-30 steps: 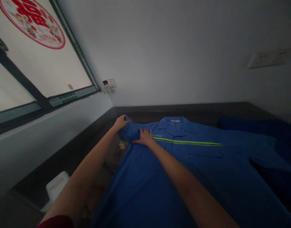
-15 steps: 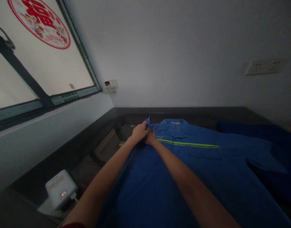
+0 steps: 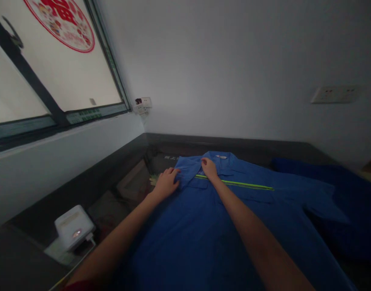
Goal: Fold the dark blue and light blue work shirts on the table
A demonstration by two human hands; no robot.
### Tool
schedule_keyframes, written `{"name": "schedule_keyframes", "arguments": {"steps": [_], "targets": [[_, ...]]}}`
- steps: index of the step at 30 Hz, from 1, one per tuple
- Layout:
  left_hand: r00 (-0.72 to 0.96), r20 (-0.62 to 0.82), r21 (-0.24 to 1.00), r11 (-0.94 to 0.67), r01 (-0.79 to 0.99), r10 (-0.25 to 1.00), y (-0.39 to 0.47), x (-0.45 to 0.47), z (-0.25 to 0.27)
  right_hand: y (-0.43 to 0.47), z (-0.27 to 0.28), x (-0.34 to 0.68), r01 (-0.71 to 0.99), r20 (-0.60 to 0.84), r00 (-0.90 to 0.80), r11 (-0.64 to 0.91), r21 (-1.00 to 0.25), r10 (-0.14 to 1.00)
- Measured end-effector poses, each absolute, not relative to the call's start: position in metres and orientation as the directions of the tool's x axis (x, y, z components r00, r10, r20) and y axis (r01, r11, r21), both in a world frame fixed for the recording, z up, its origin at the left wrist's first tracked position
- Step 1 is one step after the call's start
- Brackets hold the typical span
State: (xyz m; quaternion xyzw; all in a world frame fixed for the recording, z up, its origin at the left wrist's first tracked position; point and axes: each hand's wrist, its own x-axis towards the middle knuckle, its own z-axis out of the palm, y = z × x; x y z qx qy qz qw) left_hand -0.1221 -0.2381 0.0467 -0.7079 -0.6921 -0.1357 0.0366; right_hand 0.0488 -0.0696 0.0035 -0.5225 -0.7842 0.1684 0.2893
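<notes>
A blue work shirt with a yellow-green stripe across the chest lies front up on a dark table, its collar at the far end. Its left-side sleeve is folded inward over the chest. My right hand is closed on the end of this sleeve, just left of the collar. At the shirt's left edge rests my left hand, open, fingers apart and fingertips at the fold. The opposite sleeve lies stretched out to the right.
A white box-shaped device with a cable stands at the left on the table. Dark blue fabric lies at the right. Behind the dark tabletop is a wall with a socket plate. A window is at the left.
Both hands were together at the shirt's left edge. My right hand has moved right with the sleeve's end, laying it across the chest. My left hand has let go and opened.
</notes>
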Motion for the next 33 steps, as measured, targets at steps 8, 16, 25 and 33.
{"name": "schedule_keyframes", "arguments": {"steps": [8, 16, 25, 33], "targets": [[-0.188, 0.361, 0.409, 0.026, 0.912, 0.913, -0.250, -0.175, 0.009, -0.064, 0.018, 0.002, 0.686, 0.319, -0.379, 0.495, -0.533, 0.869], [-0.141, 0.391, 0.416, -0.038, 0.909, 0.909, -0.251, -0.180, 0.007, -0.048, 0.031, -0.052, 0.754, 0.209, -0.429, 0.476, -0.452, 0.879], [-0.005, 0.415, 0.348, -0.154, 0.925, 0.910, -0.252, -0.182, 0.007, -0.034, 0.021, -0.093, 0.821, 0.081, -0.377, 0.373, -0.433, 0.923], [-0.078, 0.348, 0.387, -0.067, 0.920, 0.934, -0.254, -0.177, 0.015, -0.028, 0.010, -0.101, 0.830, 0.117, -0.375, 0.389, -0.399, 0.920]]}}
